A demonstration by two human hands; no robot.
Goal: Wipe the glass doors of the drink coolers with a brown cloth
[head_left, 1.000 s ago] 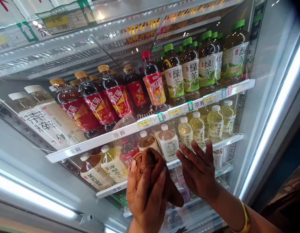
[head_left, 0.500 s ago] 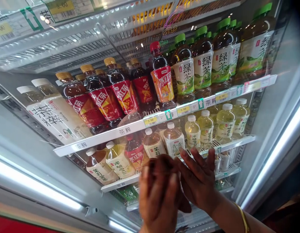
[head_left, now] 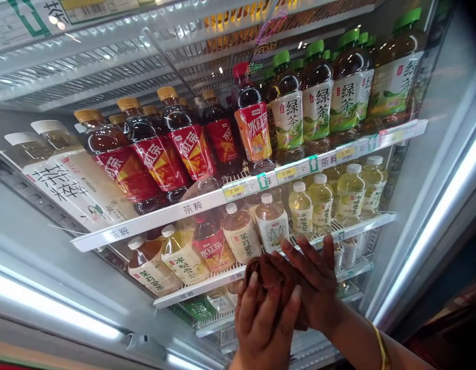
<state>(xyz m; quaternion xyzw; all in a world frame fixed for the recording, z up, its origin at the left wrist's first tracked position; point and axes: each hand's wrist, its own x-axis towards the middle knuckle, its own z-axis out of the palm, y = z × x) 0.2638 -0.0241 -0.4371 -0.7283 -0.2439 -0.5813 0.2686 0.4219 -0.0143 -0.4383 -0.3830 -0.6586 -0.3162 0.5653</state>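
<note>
My left hand (head_left: 263, 321) is closed round a crumpled dark brown cloth (head_left: 274, 277), its fingers curled over the near side. Against the cloth's right side rests my right hand (head_left: 317, 280), its fingers stretched out and apart, with a gold bangle on the wrist. Part of the cloth is hidden between the two hands. Just beyond my fingertips stand a white-labelled bottle (head_left: 272, 223) and a small pale-yellow bottle (head_left: 300, 210) on the middle shelf; I cannot tell whether the fingers touch anything there.
The cooler's upper shelf edge (head_left: 191, 206) carries price tags. Above it stand several red-labelled tea bottles (head_left: 191, 149), green-capped bottles (head_left: 288, 113) and white-capped bottles (head_left: 84, 180). Bright light strips (head_left: 49, 298) run along the side frames. Coloured reflections (head_left: 272, 31) overlie the top shelf.
My left hand has shifted a little right and turned, so more of the brown cloth shows. My right hand has barely moved. The view has shifted slightly.
</note>
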